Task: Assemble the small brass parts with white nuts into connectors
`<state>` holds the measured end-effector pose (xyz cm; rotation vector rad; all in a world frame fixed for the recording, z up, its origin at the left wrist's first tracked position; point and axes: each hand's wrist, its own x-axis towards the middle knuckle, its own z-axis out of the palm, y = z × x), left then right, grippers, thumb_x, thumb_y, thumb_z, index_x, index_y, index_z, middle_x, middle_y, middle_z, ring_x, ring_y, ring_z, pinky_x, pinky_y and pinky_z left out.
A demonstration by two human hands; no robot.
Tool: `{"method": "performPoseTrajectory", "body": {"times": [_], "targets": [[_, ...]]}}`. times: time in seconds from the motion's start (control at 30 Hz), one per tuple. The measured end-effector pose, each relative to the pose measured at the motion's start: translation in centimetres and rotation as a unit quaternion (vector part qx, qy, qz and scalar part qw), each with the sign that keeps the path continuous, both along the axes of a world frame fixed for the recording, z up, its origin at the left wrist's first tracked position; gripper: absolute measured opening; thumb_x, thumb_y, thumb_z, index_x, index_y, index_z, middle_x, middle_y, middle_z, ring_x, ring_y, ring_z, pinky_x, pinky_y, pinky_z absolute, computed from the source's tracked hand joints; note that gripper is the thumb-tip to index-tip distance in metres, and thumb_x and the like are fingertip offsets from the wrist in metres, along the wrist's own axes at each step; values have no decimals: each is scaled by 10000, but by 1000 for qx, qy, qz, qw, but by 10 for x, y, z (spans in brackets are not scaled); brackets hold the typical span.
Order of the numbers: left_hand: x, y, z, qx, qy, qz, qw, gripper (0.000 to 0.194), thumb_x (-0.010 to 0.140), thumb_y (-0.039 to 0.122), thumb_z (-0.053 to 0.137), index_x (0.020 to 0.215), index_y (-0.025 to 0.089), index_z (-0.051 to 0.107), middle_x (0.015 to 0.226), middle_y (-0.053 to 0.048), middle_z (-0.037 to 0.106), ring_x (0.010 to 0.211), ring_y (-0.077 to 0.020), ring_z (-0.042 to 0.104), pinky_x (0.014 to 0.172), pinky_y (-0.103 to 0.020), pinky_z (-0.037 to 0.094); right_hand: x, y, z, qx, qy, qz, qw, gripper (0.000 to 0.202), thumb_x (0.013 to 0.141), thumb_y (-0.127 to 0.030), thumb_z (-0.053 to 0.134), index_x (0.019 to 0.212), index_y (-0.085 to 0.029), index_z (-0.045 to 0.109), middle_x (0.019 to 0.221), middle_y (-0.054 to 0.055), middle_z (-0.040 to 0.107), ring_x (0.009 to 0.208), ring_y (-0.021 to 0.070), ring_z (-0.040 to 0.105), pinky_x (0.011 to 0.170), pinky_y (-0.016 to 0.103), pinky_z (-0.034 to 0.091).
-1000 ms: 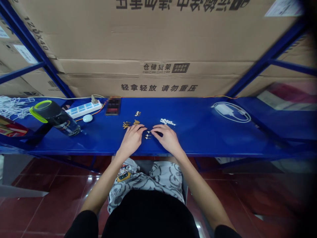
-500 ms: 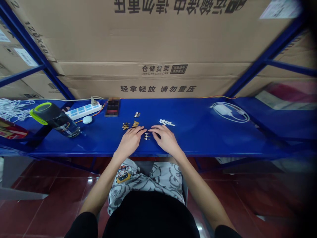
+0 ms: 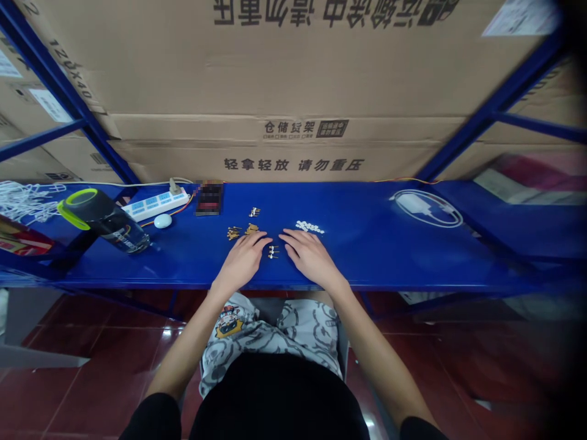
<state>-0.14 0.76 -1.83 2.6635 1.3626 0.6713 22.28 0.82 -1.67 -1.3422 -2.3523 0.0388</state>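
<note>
Between my hands lie several small brass-coloured screw-like pieces with white parts on them [image 3: 273,252], in a short column on the blue shelf [image 3: 367,244]. My left hand [image 3: 243,253] rests to their left, its fingers stretched out and apart from the thumb, with nothing visible in it. Just beyond its fingers are two piles of bare brass-coloured pieces [image 3: 233,233]. My right hand [image 3: 309,255] lies flat on the other side, fingers extended and holding nothing I can see. Behind it sits a heap of small white pieces [image 3: 309,227].
A few more joined pieces [image 3: 254,212] lie farther back. To the left are a dark bottle [image 3: 107,223], a power strip [image 3: 158,205], a white rounded device [image 3: 162,221] and a dark box [image 3: 209,198]. A white charger with cable [image 3: 417,203] lies right. Cardboard [image 3: 293,79] stands behind.
My right hand has shifted slightly to the right, away from the column of pieces, and its fingers have straightened. My left hand has barely moved.
</note>
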Motion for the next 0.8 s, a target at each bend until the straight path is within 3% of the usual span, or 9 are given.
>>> {"method": "performPoseTrajectory", "body": {"times": [0.57, 0.8], "targets": [[0, 0, 1, -5, 2, -1, 1000, 428, 994, 73, 392, 1359, 210, 569, 1456, -83, 563, 1368, -247, 513, 1142, -438, 409, -1, 1, -2, 9, -1, 3, 1000, 408, 1045, -248, 373, 1361, -212, 628, 1435, 100, 609, 1317, 286, 545, 1083, 510, 430], [1, 0, 2, -13, 13, 12, 1000, 453, 1017, 114, 374, 1446, 197, 494, 1540, -101, 485, 1387, -270, 497, 1148, -474, 398, -2, 0, 1, 4, -10, -2, 1000, 412, 1045, -243, 369, 1363, -197, 626, 1440, 96, 607, 1319, 287, 542, 1091, 497, 425]]}}
